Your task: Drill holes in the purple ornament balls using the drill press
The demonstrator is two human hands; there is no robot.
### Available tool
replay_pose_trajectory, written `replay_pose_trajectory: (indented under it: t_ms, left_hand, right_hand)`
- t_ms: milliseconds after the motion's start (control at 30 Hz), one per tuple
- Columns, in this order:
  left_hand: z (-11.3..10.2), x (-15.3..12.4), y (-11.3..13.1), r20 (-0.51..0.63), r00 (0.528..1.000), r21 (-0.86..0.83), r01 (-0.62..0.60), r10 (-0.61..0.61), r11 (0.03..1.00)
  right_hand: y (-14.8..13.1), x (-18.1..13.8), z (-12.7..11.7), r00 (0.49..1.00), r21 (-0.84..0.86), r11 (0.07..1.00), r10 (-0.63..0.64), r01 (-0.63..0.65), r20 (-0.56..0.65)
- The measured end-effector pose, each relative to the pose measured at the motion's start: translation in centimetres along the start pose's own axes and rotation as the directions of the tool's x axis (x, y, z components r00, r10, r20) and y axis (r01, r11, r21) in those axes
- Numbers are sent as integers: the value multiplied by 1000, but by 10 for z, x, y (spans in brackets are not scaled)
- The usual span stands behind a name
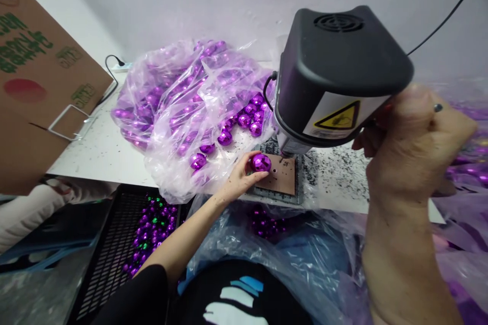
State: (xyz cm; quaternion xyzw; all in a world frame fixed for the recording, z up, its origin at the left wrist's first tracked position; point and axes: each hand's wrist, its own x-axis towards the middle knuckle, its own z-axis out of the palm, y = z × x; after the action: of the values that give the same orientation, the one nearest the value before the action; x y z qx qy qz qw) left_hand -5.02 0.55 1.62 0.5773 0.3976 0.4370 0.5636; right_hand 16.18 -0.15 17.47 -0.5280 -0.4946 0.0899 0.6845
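My left hand point(240, 179) pinches a shiny purple ball point(261, 162) and holds it on the brown pad point(284, 175) under the nose of a black bench machine point(335, 71). My right hand point(409, 137) is closed around something at the machine's right side, likely its lever, which the hand hides. Close to my left hand, a clear plastic bag point(183, 101) spills many more purple balls onto the white table point(99, 147).
A brown cardboard box point(34, 76) stands at the left. Below the table edge, a black crate point(114, 254) holds purple and green balls, and plastic sheeting point(290, 249) catches more purple balls. Black specks litter the table. A power strip point(122, 65) lies at the back.
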Motion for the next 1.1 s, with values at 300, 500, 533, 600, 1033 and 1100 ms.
replay_pose_trajectory:
  t_ms: [300,500,533,600,1033,1100]
  left_hand:
    - [26,8,-20,22,970,609,-204,241,767]
    - [29,8,-15,140,936,674,-328,322,662]
    - [29,7,-14,158,929,674,-348,334,652]
    - [30,5,-14,164,922,669,-366,351,647]
    - [59,7,-16,-11,952,809,-171,304,563]
    - [59,6,-17,12,954,820,-181,301,542]
  right_hand:
    - [-1,1,-1,998,-7,999,-48,48,33]
    - [-1,1,-1,999,-10,999,-45,46,30]
    - [-2,1,-1,999,-10,999,-44,45,30]
    - [-3,1,-1,999,-7,999,-38,38,37]
    - [-4,-16,-3,996,-75,994,-88,85,-29]
    - [-5,-19,-4,995,-100,991,-92,87,-40]
